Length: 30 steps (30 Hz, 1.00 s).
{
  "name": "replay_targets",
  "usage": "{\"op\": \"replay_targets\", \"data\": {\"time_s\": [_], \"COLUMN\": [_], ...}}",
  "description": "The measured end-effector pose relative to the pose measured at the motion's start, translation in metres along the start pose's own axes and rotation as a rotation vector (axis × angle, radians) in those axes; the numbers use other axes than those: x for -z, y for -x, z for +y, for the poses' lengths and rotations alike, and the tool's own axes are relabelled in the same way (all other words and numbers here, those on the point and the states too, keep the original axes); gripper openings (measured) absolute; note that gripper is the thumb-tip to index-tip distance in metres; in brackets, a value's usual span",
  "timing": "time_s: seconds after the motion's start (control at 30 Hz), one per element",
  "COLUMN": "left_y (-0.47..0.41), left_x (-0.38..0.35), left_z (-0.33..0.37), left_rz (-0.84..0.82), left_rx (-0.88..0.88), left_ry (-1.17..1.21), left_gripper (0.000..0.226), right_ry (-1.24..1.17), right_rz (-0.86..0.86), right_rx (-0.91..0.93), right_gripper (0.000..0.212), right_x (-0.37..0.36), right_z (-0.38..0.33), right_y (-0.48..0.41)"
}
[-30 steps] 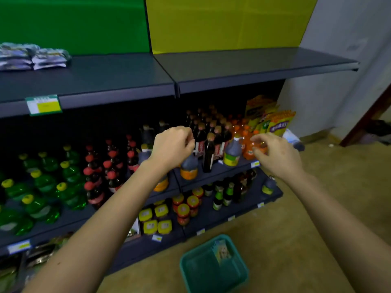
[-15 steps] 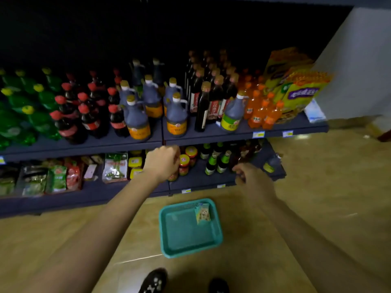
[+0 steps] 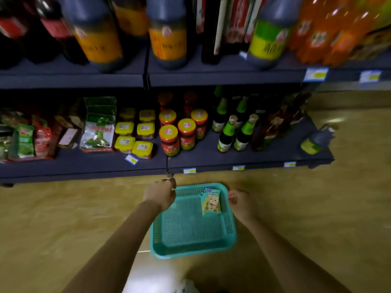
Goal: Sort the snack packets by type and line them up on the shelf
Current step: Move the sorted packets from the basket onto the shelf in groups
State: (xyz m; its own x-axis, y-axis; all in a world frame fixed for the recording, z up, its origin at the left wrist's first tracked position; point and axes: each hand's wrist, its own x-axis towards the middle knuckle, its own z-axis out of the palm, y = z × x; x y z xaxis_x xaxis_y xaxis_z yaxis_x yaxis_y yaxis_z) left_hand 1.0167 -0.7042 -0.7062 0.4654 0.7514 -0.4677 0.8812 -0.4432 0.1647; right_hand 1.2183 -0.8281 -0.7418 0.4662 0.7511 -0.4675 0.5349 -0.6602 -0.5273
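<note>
A teal mesh basket [image 3: 191,251] sits on the floor in front of the shelves. One pale snack packet [image 3: 210,203] with a cartoon figure leans against its far right wall. My left hand [image 3: 160,194] hovers at the basket's far left corner, fingers loosely curled, with nothing seen in it. My right hand [image 3: 241,203] is just outside the right rim, close to the packet, also loosely curled and holding nothing. Whether either hand touches the rim is unclear.
The bottom shelf [image 3: 249,160] carries snack bags [image 3: 98,132], yellow-lidded tubs [image 3: 142,148], red-lidded jars [image 3: 169,140] and green-necked bottles [image 3: 226,134]. Large sauce jugs [image 3: 167,39] fill the shelf above. My shoe [image 3: 186,287] is just behind the basket on the tan floor.
My view has dropped from the upper shelves to the floor. Both hands have come down from bottle height to either side of the basket.
</note>
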Motion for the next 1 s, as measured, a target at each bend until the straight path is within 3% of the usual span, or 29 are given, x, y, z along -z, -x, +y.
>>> {"op": "replay_targets", "data": {"time_s": [0.2,0.27,0.37,0.5,0.8,1.0], "left_y": [-0.096,-0.127,-0.161,-0.19,-0.216,-0.218], "left_x": [-0.147,-0.189,-0.246,-0.306,-0.391,-0.401], "left_z": [-0.008,-0.007,-0.006,-0.003,0.021,0.026], "left_rz": [-0.044,-0.066,-0.09,-0.135,-0.051,-0.042], "left_rx": [-0.011,-0.01,0.021,0.05,0.123,0.235], "left_ry": [0.051,0.052,0.097,0.202,0.639,0.996], "left_gripper": [0.03,0.03,0.031,0.029,0.02,0.031], "right_ry": [-0.018,0.004,-0.045,-0.086,-0.105,-0.244], "right_rz": [-0.048,-0.071,-0.053,0.036,0.097,0.165], "right_rx": [-0.071,-0.07,-0.098,-0.072,-0.062,-0.099], "right_gripper": [0.012,0.032,0.02,0.04,0.067,0.061], "right_x": [-0.121,-0.153,-0.192,-0.232,-0.268,-0.257], "right_z": [0.098,0.122,0.15,0.174,0.197,0.192], "right_y": [-0.104,-0.133,-0.17,-0.206,-0.23,-0.22]}}
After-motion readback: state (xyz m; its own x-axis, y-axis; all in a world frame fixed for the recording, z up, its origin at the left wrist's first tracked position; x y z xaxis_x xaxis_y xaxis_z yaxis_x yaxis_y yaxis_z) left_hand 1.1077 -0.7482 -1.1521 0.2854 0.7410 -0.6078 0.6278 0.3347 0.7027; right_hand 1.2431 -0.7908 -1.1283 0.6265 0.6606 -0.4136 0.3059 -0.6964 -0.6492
